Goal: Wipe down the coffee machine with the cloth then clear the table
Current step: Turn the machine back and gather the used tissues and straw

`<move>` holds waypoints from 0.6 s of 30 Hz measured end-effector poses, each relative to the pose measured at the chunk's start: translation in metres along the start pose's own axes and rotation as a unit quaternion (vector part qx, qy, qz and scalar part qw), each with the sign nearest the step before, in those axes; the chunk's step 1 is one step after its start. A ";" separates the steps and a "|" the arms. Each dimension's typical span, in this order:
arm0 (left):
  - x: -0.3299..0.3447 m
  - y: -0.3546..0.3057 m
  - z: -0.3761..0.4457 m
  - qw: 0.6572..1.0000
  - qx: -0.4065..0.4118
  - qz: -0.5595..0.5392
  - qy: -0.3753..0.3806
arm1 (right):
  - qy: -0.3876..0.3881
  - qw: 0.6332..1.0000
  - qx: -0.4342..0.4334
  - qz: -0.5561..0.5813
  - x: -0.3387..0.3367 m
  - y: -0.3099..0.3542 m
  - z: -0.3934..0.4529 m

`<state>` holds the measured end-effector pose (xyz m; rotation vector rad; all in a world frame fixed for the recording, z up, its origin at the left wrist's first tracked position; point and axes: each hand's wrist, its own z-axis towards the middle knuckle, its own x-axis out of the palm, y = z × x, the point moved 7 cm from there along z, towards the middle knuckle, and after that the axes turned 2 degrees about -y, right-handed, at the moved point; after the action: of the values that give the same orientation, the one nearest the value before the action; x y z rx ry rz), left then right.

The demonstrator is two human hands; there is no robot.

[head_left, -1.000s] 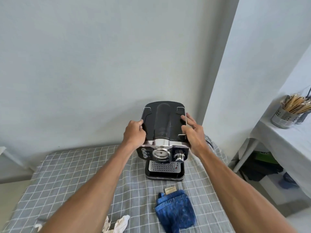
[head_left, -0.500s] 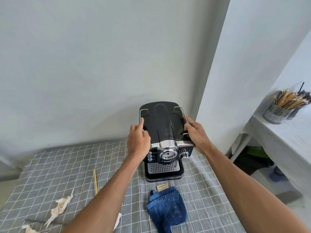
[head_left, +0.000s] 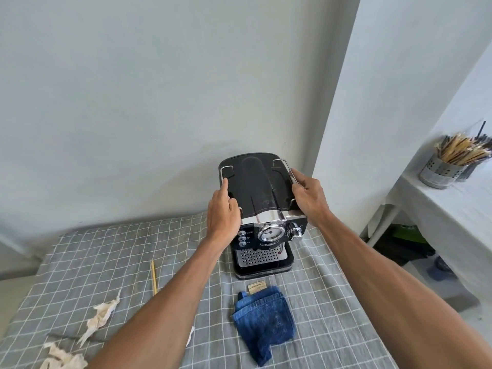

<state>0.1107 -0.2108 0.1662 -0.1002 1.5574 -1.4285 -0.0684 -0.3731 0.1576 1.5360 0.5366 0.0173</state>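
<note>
Now, from the head camera, the coffee machine [head_left: 262,209] stands on the table [head_left: 93,262] at its far edge, close to the wall. Both hands clasp the machine's black top: the left hand [head_left: 222,213] curls over its left edge with the forefinger stretched along the top, and the right hand [head_left: 308,195] grips the chrome rail on its right edge. Just in front of the machine lies the folded blue cloth [head_left: 265,319], untouched. Left of the machine, well apart, lie a thin wooden stick [head_left: 154,276] and crumpled paper scraps [head_left: 102,314].
</note>
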 end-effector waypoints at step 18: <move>-0.004 0.007 -0.001 0.996 0.027 0.077 -0.017 | 0.009 0.998 -0.041 -0.040 0.008 -0.008 -0.002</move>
<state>0.1161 -0.2056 0.1624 0.0284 1.4651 -1.3399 -0.0645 -0.3688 0.1475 1.4355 0.6031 -0.0085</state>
